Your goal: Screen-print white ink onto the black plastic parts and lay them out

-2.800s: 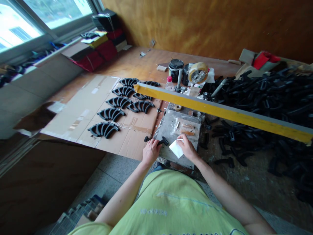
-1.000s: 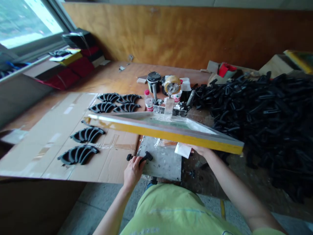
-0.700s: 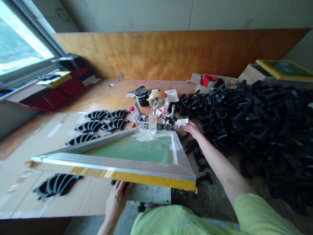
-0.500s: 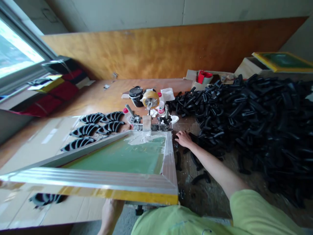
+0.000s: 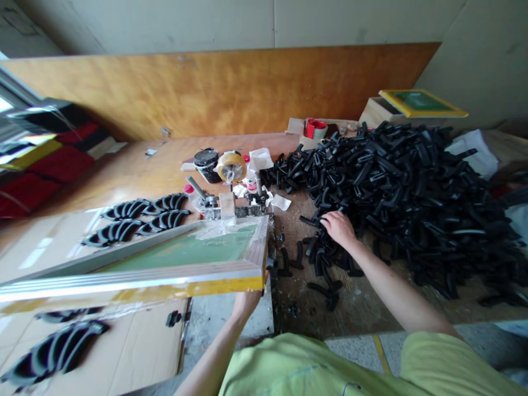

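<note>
A silk-screen frame with green mesh stands tilted up from its hinge clamp. My left hand is under its front right corner. The frame hides most of those fingers, and a small black piece shows beside the fingertips. My right hand is at the near left edge of a big heap of black curved plastic parts. Its fingers are closed at the end of one black curved plastic part. Several loose parts lie on the board between the frame and my right arm.
Rows of black curved parts stand on cardboard at left, with another group nearer me. Behind the clamp are a black tub, a tape roll and a bottle. A second screen frame rests on a box at back right.
My view has swung right. My left hand has moved right beneath the screen frame, to its front corner. My right hand has gone from beside the clamp to the heap's edge.
</note>
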The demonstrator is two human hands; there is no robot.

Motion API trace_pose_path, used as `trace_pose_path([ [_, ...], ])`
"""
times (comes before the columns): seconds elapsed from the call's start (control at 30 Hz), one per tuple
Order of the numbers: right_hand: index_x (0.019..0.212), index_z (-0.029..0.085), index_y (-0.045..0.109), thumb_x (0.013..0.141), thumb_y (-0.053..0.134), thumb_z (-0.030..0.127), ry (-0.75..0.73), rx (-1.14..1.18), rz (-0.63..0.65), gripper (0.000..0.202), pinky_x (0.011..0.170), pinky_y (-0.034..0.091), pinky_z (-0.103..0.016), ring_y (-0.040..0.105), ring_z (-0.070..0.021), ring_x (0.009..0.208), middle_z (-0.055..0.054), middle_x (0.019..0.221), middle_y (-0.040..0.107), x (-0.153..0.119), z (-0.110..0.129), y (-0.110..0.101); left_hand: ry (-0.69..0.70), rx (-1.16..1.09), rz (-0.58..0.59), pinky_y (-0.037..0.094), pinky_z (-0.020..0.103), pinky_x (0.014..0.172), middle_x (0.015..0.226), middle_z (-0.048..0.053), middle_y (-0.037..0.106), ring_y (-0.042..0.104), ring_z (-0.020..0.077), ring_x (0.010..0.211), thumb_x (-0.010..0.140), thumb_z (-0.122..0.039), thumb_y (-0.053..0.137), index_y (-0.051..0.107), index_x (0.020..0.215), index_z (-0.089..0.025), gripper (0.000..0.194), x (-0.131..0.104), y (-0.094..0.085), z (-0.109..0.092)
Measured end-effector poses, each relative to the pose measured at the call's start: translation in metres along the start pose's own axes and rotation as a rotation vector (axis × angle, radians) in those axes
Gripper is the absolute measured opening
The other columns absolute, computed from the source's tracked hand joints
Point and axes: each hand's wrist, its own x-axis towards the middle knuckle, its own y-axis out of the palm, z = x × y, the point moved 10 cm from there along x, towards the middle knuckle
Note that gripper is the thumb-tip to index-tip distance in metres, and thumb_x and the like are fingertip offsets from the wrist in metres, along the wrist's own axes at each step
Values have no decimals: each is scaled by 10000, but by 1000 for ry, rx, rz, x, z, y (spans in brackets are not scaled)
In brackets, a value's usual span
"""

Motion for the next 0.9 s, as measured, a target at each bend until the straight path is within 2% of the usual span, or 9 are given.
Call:
trace_pose_path([
  [0.07,1194,206,613,927,474,378,259,-115,21,347,866,436,-390,543,-282,1063,-137,1182,577,6,-49,-8,16,-85,46,522,259,554,938,96,703,661,212,808,794,-504,545,663,1094,-185,453,11,24,-19],
  [0.13,1273,240,551,918,483,385,390,-164,108,390,774,460,-364,586,-263,970,-143,1253,511,2,-75,1,62,-109,82,545,265,597,1099,114,664,651,212,899,805,-504,540,620,1187,-184,505,16,38,-31],
  [0.2,1281,259,537,921,471,371,395,-181,177,383,746,460,-340,602,-244,935,-138,1270,490,-6,-77,18,107,-81,119,557,277,646,1116,114,652,644,207,917,816,-496,537,626,1180,-184,488,13,44,-33],
  [0.27,1238,242,570,921,467,349,364,-198,200,350,779,451,-336,587,-265,998,-136,1217,535,-17,-66,33,107,-39,134,558,282,663,1042,106,668,648,198,872,830,-488,525,659,1109,-179,438,6,39,-24],
  [0.37,1192,207,601,908,469,263,314,-168,225,318,863,426,-328,569,-263,1072,-128,1109,623,-37,-44,54,44,-40,109,555,279,639,997,92,678,647,183,805,840,-488,507,674,1036,-177,404,-11,19,0],
  [0.47,1153,210,628,883,482,222,277,-76,310,308,855,432,-302,616,-227,1016,-100,1042,685,-54,-23,69,-27,-92,72,555,282,619,960,78,687,646,189,801,829,-510,514,676,1020,-179,415,-29,-6,22],
  [0.6,1029,266,694,873,471,251,337,-11,308,272,784,460,-304,651,-230,969,-63,1030,713,-57,-9,60,-73,-149,14,555,283,637,891,70,698,653,208,849,805,-534,547,683,1018,-174,440,-45,-43,43],
  [0.77,948,279,712,832,507,225,386,128,202,242,755,481,-288,665,-212,913,-40,979,723,-27,11,33,-109,-188,-41,554,289,671,991,85,709,669,212,880,788,-565,570,673,1036,-177,471,-55,-94,68],
  [0.9,1003,199,682,827,509,194,325,420,162,247,637,503,-235,662,-148,715,-50,924,719,25,48,41,-158,-209,-138,562,306,654,950,92,725,682,223,834,709,-640,610,687,990,-173,550,-61,-133,91],
])
